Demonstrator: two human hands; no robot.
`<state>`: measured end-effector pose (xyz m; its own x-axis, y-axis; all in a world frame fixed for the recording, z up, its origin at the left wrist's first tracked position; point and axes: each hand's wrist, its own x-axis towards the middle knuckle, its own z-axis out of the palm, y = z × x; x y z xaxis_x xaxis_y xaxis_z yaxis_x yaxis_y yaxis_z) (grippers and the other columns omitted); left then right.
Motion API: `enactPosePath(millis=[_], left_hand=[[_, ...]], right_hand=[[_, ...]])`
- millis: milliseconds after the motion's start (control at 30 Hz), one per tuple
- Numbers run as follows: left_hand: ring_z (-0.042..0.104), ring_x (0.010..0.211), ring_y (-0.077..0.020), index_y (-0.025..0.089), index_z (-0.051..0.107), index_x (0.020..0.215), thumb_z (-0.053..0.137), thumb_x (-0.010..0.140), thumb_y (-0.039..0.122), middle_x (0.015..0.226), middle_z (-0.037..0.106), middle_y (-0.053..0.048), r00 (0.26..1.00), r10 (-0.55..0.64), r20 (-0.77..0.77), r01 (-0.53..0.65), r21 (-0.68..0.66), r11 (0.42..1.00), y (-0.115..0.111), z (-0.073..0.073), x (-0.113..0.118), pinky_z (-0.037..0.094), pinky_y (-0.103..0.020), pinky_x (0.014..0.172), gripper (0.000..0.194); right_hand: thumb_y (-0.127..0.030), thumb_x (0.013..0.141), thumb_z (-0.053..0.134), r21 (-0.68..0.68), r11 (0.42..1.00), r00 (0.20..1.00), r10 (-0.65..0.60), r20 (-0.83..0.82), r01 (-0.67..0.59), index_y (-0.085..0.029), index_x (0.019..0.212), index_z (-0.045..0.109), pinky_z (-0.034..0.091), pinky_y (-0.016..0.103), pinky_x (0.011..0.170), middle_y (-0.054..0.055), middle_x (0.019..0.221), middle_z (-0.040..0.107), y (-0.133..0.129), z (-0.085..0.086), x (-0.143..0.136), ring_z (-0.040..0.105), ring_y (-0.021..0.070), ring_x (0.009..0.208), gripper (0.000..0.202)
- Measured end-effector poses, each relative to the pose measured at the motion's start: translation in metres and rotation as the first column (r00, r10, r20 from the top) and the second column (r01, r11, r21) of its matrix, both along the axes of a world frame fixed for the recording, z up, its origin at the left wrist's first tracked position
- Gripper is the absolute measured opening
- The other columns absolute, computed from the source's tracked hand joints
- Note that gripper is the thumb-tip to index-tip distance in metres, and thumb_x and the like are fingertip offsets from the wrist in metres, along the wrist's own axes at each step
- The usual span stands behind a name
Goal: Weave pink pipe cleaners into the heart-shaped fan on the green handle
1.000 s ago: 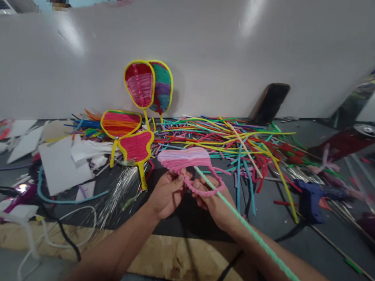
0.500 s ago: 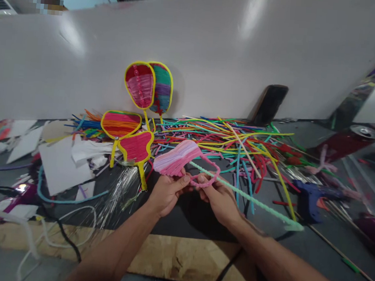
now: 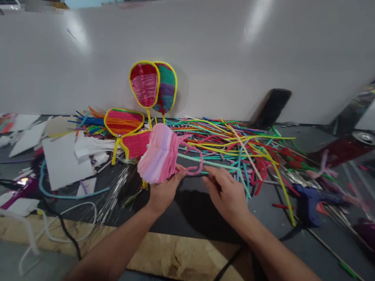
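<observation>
My left hand (image 3: pixel 166 189) pinches the lower edge of a fan-shaped pipe-cleaner piece (image 3: pixel 159 153), striped in pink, white and lilac. From its right side sticks out a pink pipe-cleaner loop (image 3: pixel 201 159). Behind the loop runs a mint-green twisted pipe-cleaner stem (image 3: pixel 216 164), pointing right. Just right of the loop is my right hand (image 3: pixel 227 190), index finger stretched and the others partly curled; nothing shows in its grip. Pink and orange yellow-rimmed fans (image 3: pixel 124 123) lie behind the piece, which partly covers one of them.
Loose coloured pipe cleaners (image 3: pixel 221 137) spread along the white board (image 3: pixel 215 63). Two yellow-rimmed fans (image 3: pixel 144 85) and a phone (image 3: pixel 272 109) lean on it. At right are a blue glue gun (image 3: pixel 310 203) and a red can (image 3: pixel 352 147). White card (image 3: pixel 66 164) and cables (image 3: pixel 65 235) lie left.
The striped piece has turned more upright and moved left in my left hand. My right hand has come off the pink loop and shifted right. The green stem now points less downward.
</observation>
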<state>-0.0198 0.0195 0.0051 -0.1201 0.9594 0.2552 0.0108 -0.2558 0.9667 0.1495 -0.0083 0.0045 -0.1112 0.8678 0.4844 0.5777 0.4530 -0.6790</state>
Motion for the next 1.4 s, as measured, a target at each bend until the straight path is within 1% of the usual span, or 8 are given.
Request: enactPosePath(millis=[267,467,633,767,867,1000,1233,1400], left_hand=[[0.059,0.076,-0.0148,0.022,0.07,0.065,0.075,0.059,0.006,0.072,0.065,0.0,0.988,-0.123,0.095,0.131,-0.08,0.988,-0.013,-0.003,0.008,0.042,-0.026,0.089,0.018],[0.059,0.073,-0.0141,0.023,0.07,0.068,0.073,0.064,0.012,0.072,0.065,0.001,0.992,-0.129,-0.002,0.128,-0.106,0.986,-0.012,-0.002,0.006,0.044,-0.027,0.086,0.012],[0.059,0.078,-0.0166,0.024,0.067,0.067,0.074,0.064,0.017,0.072,0.065,0.001,1.0,-0.022,0.009,0.022,-0.037,0.999,-0.011,-0.002,0.004,0.041,-0.03,0.092,0.01],[0.06,0.072,-0.0139,0.02,0.062,0.071,0.075,0.064,0.02,0.071,0.064,0.002,0.963,0.035,0.268,0.001,-0.134,0.991,-0.012,0.0,0.012,0.048,-0.028,0.077,0.014],[0.061,0.068,-0.0111,0.018,0.059,0.075,0.076,0.062,0.019,0.07,0.063,0.003,0.859,-0.009,0.511,0.164,-0.259,0.952,-0.013,0.001,0.016,0.05,-0.024,0.067,0.021],[0.061,0.068,-0.0089,0.015,0.059,0.078,0.076,0.061,0.016,0.073,0.064,0.003,0.783,-0.028,0.622,0.306,-0.345,0.887,-0.013,0.003,0.014,0.051,-0.021,0.068,0.023],[0.064,0.063,-0.0121,0.017,0.055,0.077,0.078,0.06,0.02,0.07,0.064,0.003,0.824,-0.107,0.557,0.363,-0.373,0.854,-0.018,0.012,0.015,0.052,-0.023,0.061,0.029],[0.062,0.069,-0.0122,0.019,0.053,0.076,0.072,0.067,0.024,0.074,0.06,0.004,0.931,-0.095,0.353,0.176,-0.206,0.963,-0.013,0.008,0.009,0.053,-0.028,0.069,0.021]], right_hand=[[-0.03,0.089,0.047,-0.068,0.998,0.998,-0.009,0.067,0.013,-0.021,0.094,0.065,0.045,0.026,0.065,0.006,0.086,0.067,0.005,0.001,0.001,0.062,0.0169,0.077,0.02],[-0.025,0.088,0.047,-0.062,0.998,0.995,0.027,-0.097,-0.033,-0.019,0.085,0.061,0.044,0.026,0.066,0.005,0.077,0.065,-0.002,0.004,-0.006,0.06,0.0157,0.071,0.015],[-0.025,0.087,0.048,-0.098,0.991,0.981,0.075,-0.18,-0.094,-0.02,0.085,0.06,0.045,0.026,0.067,0.004,0.079,0.065,-0.011,-0.001,-0.019,0.059,0.0155,0.071,0.013],[-0.027,0.087,0.047,-0.133,0.987,0.98,0.062,-0.19,-0.088,-0.02,0.082,0.059,0.044,0.026,0.066,0.004,0.077,0.064,-0.01,-0.008,-0.023,0.057,0.0155,0.069,0.014],[-0.028,0.088,0.046,-0.147,0.987,0.984,0.039,-0.175,-0.065,-0.021,0.081,0.056,0.042,0.026,0.065,0.003,0.074,0.061,-0.007,-0.012,-0.022,0.056,0.0156,0.068,0.014],[-0.026,0.089,0.043,-0.114,0.993,0.992,0.011,-0.127,-0.026,-0.02,0.083,0.053,0.041,0.027,0.064,0.004,0.076,0.06,-0.005,-0.016,-0.021,0.055,0.0168,0.07,0.013],[-0.023,0.089,0.039,-0.142,0.99,0.972,-0.024,-0.233,-0.009,-0.02,0.091,0.05,0.042,0.027,0.068,0.005,0.084,0.06,-0.004,-0.015,-0.02,0.057,0.0173,0.078,0.011],[-0.028,0.09,0.044,-0.209,0.978,0.954,-0.047,-0.297,-0.017,-0.02,0.093,0.052,0.044,0.025,0.064,0.003,0.079,0.061,-0.004,-0.012,-0.017,0.057,0.0147,0.071,0.012]])
